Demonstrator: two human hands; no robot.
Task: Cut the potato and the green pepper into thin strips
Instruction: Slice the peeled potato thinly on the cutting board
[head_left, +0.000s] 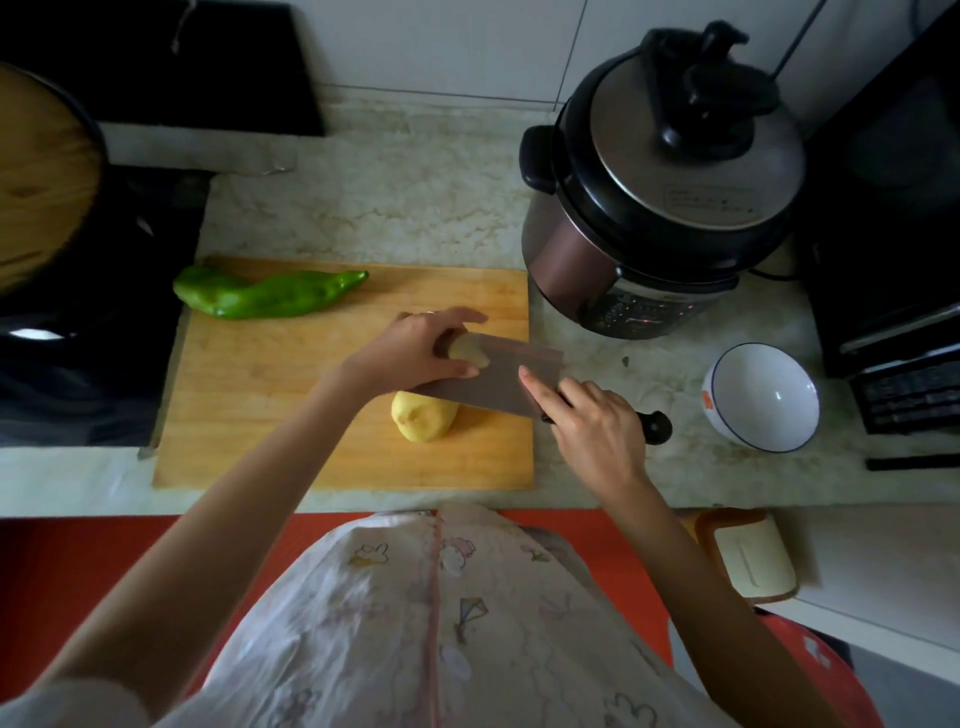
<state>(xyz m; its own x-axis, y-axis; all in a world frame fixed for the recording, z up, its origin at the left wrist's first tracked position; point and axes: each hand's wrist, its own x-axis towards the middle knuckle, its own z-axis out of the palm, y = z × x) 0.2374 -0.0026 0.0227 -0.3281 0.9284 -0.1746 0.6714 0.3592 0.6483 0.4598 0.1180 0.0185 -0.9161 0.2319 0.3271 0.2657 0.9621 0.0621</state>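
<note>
On the wooden cutting board (270, 405) my left hand (421, 348) grips one half of a peeled potato (467, 352), its fingers curled over the top. My right hand (592, 421) holds the black handle of a cleaver (498, 379), index finger stretched along the flat of the blade. The blade leans against the held potato half. The other potato half (423, 418) lies just in front of the blade, partly under it. A long green pepper (265, 293) lies whole at the board's far left corner.
A pressure cooker (654, 192) stands just right of the board's far end. A white bowl (761, 397) with a blue rim sits on the marble counter to the right, next to a black appliance (904, 270). A black stovetop (88, 322) and a wooden lid (41, 171) are on the left.
</note>
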